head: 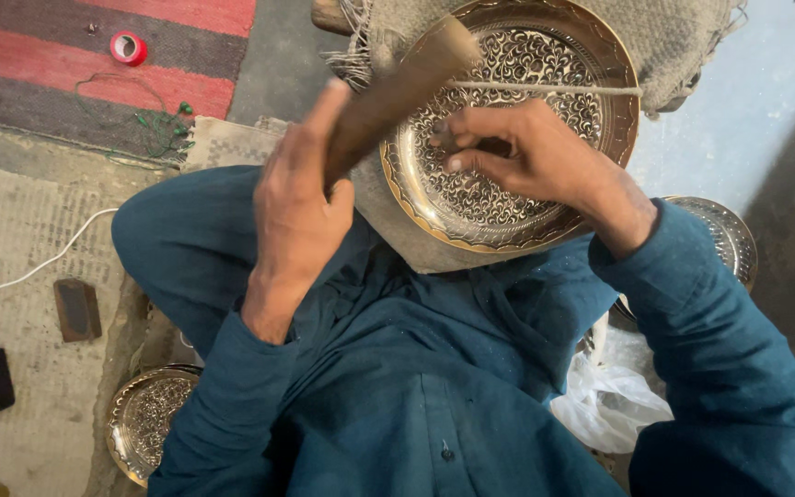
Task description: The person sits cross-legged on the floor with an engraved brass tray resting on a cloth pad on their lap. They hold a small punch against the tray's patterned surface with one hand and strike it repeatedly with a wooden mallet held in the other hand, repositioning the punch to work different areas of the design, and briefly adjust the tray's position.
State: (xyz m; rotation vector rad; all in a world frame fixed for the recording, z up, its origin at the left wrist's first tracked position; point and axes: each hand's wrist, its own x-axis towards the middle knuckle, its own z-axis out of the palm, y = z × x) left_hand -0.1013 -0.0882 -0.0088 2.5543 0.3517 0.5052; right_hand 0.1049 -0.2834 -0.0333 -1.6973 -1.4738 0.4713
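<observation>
Head view shows the left hand (301, 207) gripping a wooden mallet (397, 92) while the right hand (531, 156) pinches a small tool against the brass plate (508, 198), its engraved pattern already covering nearly all the surface.

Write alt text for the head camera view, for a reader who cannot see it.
Seen from above, a seated person in blue clothes works an ornate brass plate on their lap: the left hand grips a wooden mallet, while the right hand rests its fingers on the plate. Two similar plates, a red tape roll and a white cable lie nearby.
</observation>
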